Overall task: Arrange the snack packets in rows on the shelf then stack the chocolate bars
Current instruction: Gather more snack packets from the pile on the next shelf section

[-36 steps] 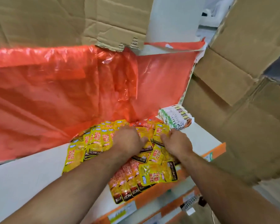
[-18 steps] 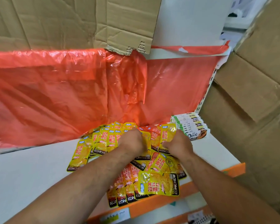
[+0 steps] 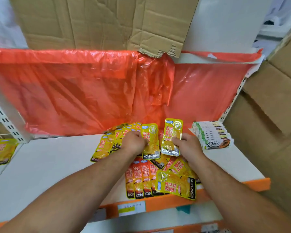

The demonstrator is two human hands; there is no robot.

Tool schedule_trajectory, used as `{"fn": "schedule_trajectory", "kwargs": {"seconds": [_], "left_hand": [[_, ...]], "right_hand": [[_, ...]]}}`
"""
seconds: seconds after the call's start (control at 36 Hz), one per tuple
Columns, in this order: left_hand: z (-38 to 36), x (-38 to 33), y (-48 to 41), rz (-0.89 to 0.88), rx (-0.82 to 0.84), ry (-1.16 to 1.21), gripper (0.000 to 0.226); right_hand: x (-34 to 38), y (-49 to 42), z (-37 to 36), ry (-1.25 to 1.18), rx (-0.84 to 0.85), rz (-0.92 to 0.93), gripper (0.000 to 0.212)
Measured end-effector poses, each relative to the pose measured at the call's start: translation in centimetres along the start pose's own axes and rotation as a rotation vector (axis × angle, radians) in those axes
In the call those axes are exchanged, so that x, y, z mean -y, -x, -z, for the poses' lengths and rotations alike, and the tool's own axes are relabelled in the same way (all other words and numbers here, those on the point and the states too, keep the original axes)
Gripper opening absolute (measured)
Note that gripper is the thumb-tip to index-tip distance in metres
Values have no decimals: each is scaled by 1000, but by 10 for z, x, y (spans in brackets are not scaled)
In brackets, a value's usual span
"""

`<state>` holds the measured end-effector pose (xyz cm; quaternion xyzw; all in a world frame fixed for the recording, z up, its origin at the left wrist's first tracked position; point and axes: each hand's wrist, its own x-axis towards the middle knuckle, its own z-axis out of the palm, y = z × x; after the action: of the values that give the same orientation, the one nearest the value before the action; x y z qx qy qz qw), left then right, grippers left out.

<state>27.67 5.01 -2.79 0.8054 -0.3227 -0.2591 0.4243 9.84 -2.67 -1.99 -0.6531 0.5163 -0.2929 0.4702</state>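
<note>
Yellow KONCHEW snack packets (image 3: 160, 179) lie in a loose heap on the white shelf (image 3: 49, 165). A fanned row of them (image 3: 107, 143) leans toward the back left. My left hand (image 3: 134, 142) grips one upright packet (image 3: 151, 143) at the row's right end. My right hand (image 3: 189, 147) holds another packet (image 3: 172, 137) upright beside it. Several orange-fronted packets (image 3: 139, 179) lie at the shelf's front edge. A stack of Dove chocolate bars (image 3: 212, 137) sits at the back right.
Red plastic sheeting (image 3: 91, 91) covers the shelf's back wall. Cardboard (image 3: 99, 22) hangs above it, and cardboard boxes (image 3: 272, 101) stand at the right. An orange price strip (image 3: 158, 204) edges the shelf. More yellow packets (image 3: 0, 152) lie on the neighbouring shelf at left.
Each hand has lifted a packet upright out of the heap. The camera view has shifted, showing more of the shelf and the chocolate bars.
</note>
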Motion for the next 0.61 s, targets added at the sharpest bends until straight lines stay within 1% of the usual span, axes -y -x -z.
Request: {"fn": "schedule_trajectory", "kwargs": {"seconds": [0.06, 0.14, 0.19, 0.25, 0.31, 0.33, 0.36, 0.39, 0.42, 0.47, 0.5, 0.56, 0.61], "left_hand": [[7, 9, 3, 35, 9, 110, 51], [21, 24, 7, 72, -10, 175, 51], [35, 31, 11, 82, -40, 211, 51], [52, 38, 17, 85, -50, 215, 48], [70, 45, 25, 85, -54, 242, 39], [80, 49, 30, 82, -56, 252, 29], [89, 54, 34, 86, -58, 269, 18], [99, 61, 37, 92, -69, 278, 12], [109, 68, 41, 102, -81, 291, 17], [130, 84, 51, 113, -106, 289, 35], [142, 93, 56, 112, -114, 284, 39], [165, 111, 68, 116, -138, 278, 42], [188, 132, 80, 131, -160, 294, 41]], "right_hand": [[0, 7, -11, 6, 48, 9, 18], [3, 16, -29, 18, 77, 45, 10], [7, 21, -40, 26, 104, 54, 13], [13, 27, -52, 17, 133, 54, 24], [22, 36, -65, 18, 169, 77, 35], [27, 42, -72, 25, 184, 76, 39], [32, 46, -80, 25, 196, 84, 40], [37, 53, -89, 32, 209, 93, 38], [40, 58, -98, 44, 214, 105, 36], [45, 71, -118, 67, 235, 142, 34], [49, 79, -129, 78, 253, 156, 35], [57, 98, -152, 98, 270, 201, 39], [62, 116, -176, 92, 299, 207, 41]]}}
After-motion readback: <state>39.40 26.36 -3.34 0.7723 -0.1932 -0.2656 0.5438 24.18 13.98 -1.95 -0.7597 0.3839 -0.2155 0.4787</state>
